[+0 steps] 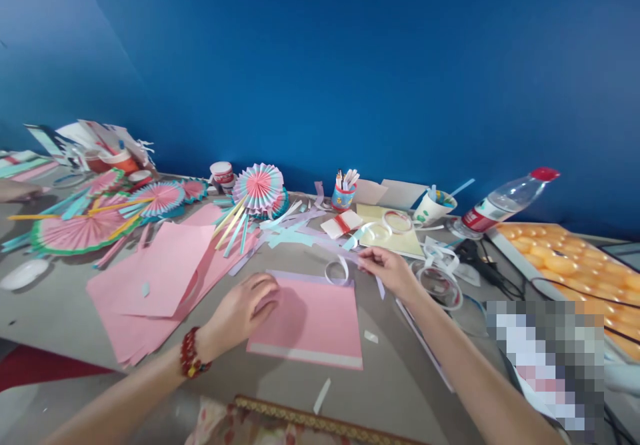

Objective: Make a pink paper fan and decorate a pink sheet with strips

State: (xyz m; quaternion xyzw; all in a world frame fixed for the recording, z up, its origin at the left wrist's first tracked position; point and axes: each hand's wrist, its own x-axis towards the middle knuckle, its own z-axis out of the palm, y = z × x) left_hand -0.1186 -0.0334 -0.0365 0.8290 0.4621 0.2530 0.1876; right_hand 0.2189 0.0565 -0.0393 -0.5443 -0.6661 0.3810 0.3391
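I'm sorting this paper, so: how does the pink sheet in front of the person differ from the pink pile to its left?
The pink sheet has a lilac strip along its far edge and a whitish strip along its near edge; the top of the pink pile shows neither. The pink pile's sheets overlap askew; the pink sheet lies nearly square-on. Both lie on the grey table.

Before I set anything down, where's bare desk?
Best patch: desk at left front, between white oval and pink stack. Narrower: between pink sheet and long pale strip by right forearm, one scrap in it. Crowded: behind the sheet, paper strips; toward the wall, fans, cup, bottle.
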